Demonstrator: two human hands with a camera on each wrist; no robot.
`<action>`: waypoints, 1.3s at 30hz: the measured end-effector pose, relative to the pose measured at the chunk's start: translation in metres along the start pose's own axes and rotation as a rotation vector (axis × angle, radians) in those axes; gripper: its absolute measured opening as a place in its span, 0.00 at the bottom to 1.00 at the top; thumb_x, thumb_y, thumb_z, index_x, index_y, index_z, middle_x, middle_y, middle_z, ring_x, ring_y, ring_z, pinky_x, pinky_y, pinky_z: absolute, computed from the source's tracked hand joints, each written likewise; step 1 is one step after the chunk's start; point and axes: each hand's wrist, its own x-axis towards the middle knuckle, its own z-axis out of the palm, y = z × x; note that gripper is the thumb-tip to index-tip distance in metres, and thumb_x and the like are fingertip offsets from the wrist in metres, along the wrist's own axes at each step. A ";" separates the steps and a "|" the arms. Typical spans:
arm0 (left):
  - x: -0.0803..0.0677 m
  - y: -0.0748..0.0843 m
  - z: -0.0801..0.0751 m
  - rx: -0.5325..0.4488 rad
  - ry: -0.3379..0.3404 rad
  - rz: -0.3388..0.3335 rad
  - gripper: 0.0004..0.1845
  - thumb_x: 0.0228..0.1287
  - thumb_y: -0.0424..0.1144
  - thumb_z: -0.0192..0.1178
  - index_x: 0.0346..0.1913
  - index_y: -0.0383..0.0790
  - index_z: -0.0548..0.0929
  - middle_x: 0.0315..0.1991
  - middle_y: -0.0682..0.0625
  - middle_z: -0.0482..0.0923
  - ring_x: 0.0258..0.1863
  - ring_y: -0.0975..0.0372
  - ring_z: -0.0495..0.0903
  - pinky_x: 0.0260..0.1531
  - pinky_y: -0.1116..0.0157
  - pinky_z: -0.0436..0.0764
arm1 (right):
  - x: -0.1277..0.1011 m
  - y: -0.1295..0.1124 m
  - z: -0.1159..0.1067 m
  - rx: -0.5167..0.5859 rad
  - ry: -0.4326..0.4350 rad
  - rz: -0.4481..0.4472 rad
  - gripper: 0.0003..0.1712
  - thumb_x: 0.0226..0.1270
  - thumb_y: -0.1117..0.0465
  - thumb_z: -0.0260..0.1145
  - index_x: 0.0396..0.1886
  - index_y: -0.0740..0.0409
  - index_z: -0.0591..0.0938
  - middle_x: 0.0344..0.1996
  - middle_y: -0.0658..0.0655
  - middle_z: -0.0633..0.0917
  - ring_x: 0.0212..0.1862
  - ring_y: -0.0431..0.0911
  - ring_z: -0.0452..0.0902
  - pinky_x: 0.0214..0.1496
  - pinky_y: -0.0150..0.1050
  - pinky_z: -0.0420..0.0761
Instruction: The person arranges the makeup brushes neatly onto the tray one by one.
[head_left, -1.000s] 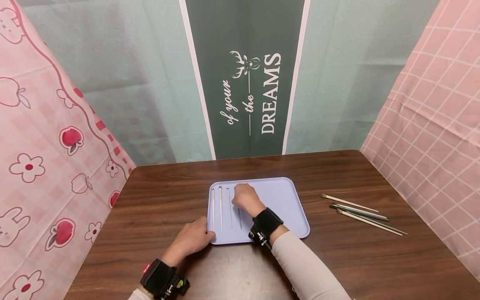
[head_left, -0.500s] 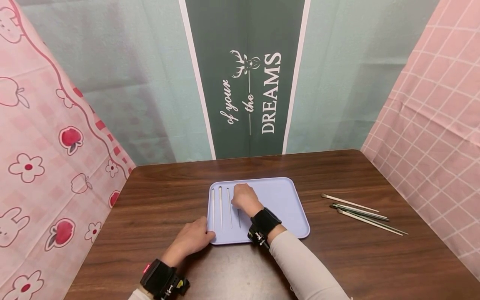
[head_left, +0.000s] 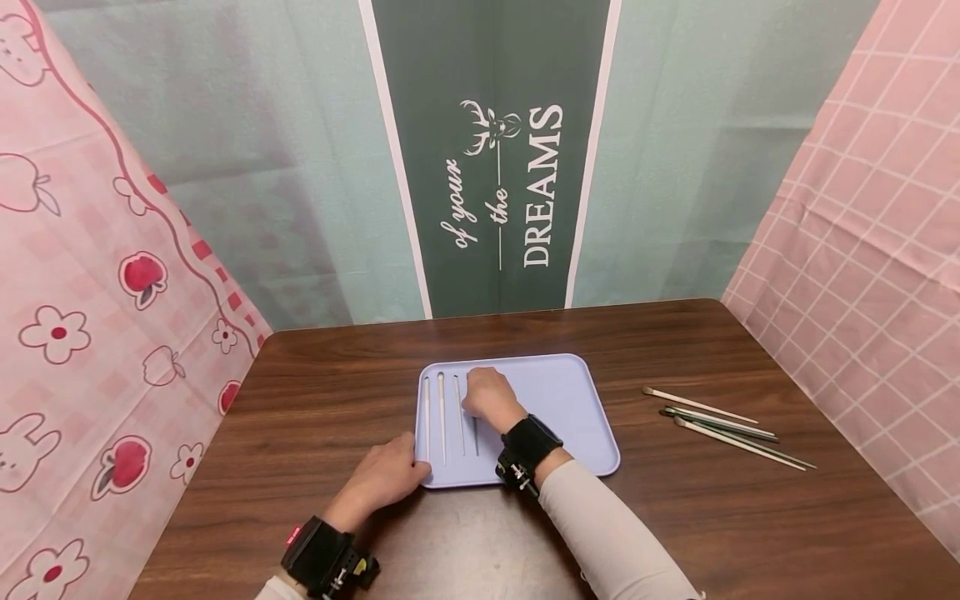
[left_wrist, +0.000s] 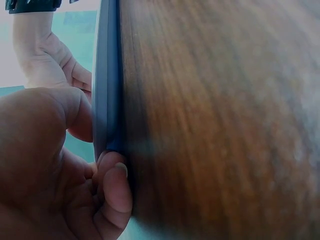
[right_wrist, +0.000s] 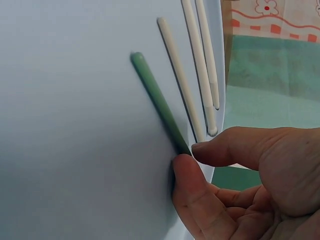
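Observation:
My left hand (head_left: 386,473) grips the near-left corner of a pale lavender tray (head_left: 555,408). In the left wrist view its fingers (left_wrist: 117,187) curl about the tray's edge. Over the tray's left half, my right hand (head_left: 491,398) pinches a slim green makeup brush (right_wrist: 157,100) between thumb and forefinger. The hand hides the brush's head, and its handle end points toward the tray's near side. Left of it lie three pale-handled makeup brushes (head_left: 442,417) in a row, heads toward the far rim, roughly parallel and apart.
A loose pile of several makeup brushes (head_left: 723,433), pale and green, lies on the brown wooden table (head_left: 337,375) to the tray's right. Patterned curtains (head_left: 675,167) stand behind the table and at both sides.
The green brush's handle end has swung slightly left, closer to parallel with the pale brushes. My right hand has shifted a little left; my left hand keeps its place on the tray.

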 end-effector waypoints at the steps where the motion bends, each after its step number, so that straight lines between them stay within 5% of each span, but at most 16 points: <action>1: 0.000 0.000 0.000 -0.002 0.000 -0.001 0.12 0.60 0.44 0.63 0.38 0.38 0.75 0.26 0.50 0.71 0.25 0.58 0.71 0.25 0.60 0.70 | 0.000 0.000 0.000 0.000 0.002 -0.001 0.06 0.61 0.64 0.70 0.34 0.62 0.83 0.30 0.57 0.80 0.31 0.49 0.74 0.34 0.40 0.74; 9: 0.000 0.000 0.000 -0.008 -0.001 0.002 0.12 0.60 0.44 0.62 0.38 0.39 0.75 0.26 0.50 0.71 0.25 0.58 0.70 0.25 0.60 0.70 | -0.003 0.000 -0.003 0.020 0.000 -0.010 0.05 0.62 0.64 0.68 0.33 0.62 0.82 0.29 0.57 0.80 0.31 0.50 0.74 0.34 0.40 0.74; 16: -0.001 0.002 -0.001 -0.015 -0.014 -0.003 0.12 0.61 0.43 0.62 0.39 0.38 0.75 0.26 0.50 0.71 0.24 0.58 0.70 0.24 0.61 0.69 | -0.009 0.007 -0.016 0.006 -0.006 0.000 0.13 0.63 0.60 0.67 0.21 0.57 0.76 0.21 0.54 0.74 0.26 0.48 0.71 0.28 0.40 0.69; 27: -0.002 0.002 -0.002 -0.007 -0.014 -0.019 0.13 0.61 0.44 0.63 0.40 0.37 0.75 0.27 0.50 0.71 0.25 0.58 0.71 0.26 0.61 0.70 | -0.021 0.021 -0.039 -0.098 -0.047 -0.096 0.11 0.65 0.54 0.66 0.35 0.58 0.81 0.31 0.55 0.82 0.35 0.49 0.75 0.40 0.44 0.76; 32: -0.001 0.001 0.000 0.006 -0.015 -0.017 0.13 0.61 0.44 0.63 0.39 0.38 0.75 0.27 0.50 0.71 0.25 0.58 0.71 0.26 0.60 0.69 | -0.033 0.030 -0.047 -0.130 -0.056 -0.148 0.21 0.65 0.54 0.67 0.52 0.62 0.83 0.49 0.60 0.85 0.48 0.50 0.79 0.53 0.48 0.78; 39: -0.001 0.001 -0.001 0.016 -0.002 -0.001 0.13 0.60 0.44 0.63 0.37 0.39 0.75 0.26 0.50 0.71 0.25 0.57 0.70 0.26 0.60 0.70 | -0.047 0.048 -0.055 -0.135 -0.070 -0.138 0.30 0.63 0.53 0.70 0.62 0.63 0.79 0.58 0.63 0.81 0.60 0.54 0.77 0.62 0.50 0.75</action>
